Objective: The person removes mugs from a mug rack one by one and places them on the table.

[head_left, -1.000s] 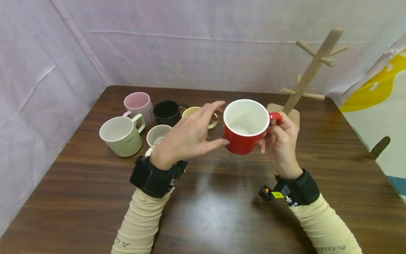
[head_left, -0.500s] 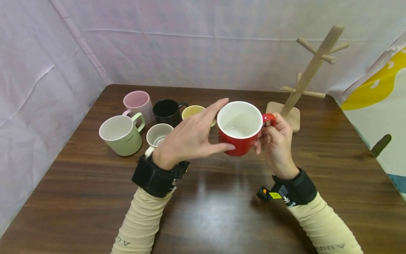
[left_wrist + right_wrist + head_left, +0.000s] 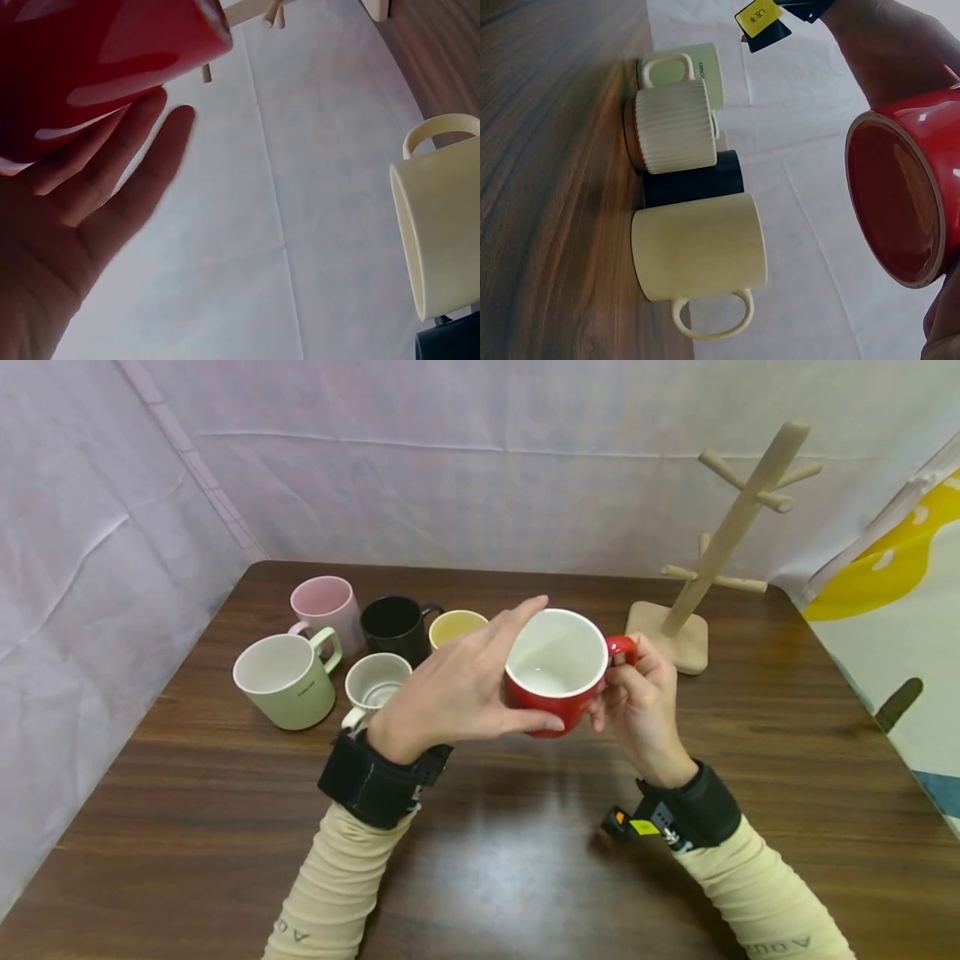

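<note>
A red mug with a white inside is held above the table, its mouth tilted toward the head camera. My right hand pinches its red handle. Against the opposite side lies my left hand, thumb in front and fingers reaching behind the wall. In the left wrist view some fingers touch the mug's glossy side. The right wrist view shows the mug's round red underside. Parts of the right fingers are hidden behind the mug.
Left of the hands stand a green mug, a pink mug, a black mug, a ribbed cream mug and a yellow mug, partly hidden. A wooden mug tree rises at the back right of the brown table.
The red mug and my right hand have moved left and slightly nearer. My left hand has shifted slightly right; its thumb and fingers now lie further around the mug.
</note>
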Tool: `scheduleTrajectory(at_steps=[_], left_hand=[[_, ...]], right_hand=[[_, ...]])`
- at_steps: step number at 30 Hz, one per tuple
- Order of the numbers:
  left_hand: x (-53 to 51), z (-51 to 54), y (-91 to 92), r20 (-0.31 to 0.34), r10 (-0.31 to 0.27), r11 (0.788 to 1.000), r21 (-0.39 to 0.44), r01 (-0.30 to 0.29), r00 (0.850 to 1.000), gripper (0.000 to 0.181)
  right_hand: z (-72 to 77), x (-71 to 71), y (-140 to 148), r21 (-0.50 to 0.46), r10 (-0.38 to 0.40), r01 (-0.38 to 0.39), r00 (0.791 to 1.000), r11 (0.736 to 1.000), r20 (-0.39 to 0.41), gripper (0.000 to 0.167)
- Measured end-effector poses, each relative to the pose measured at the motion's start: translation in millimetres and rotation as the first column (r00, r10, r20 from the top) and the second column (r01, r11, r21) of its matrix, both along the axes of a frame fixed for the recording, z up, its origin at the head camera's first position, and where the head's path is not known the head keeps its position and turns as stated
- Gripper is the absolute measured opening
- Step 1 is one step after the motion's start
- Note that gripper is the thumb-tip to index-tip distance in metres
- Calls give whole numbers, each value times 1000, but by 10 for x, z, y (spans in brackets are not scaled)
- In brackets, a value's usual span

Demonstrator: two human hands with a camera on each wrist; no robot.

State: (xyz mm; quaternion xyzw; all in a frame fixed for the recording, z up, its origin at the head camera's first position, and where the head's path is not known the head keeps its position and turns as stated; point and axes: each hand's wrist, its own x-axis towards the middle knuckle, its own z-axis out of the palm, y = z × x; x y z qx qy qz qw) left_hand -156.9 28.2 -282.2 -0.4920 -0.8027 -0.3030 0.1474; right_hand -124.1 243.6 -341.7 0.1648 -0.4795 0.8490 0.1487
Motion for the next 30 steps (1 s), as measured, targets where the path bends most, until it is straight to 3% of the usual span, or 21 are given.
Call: scheduleTrajectory(at_steps=[8,18,30], left_hand=[[-11,-24,-6,-127,-32,997,64,40,991,106],[-22,-2,-13,-111,-29,999,26,32,993,99],[-43,9,-54,-128,-46,998,44,52,991,94]], right_hand=[[-16,4,-45,-8,26,-26,1000,1000,4,31],[-13,5,-48,29,-5,4,1000,1000,19,32],[5,4,-11,103,13,-17,999,995,40,33]])
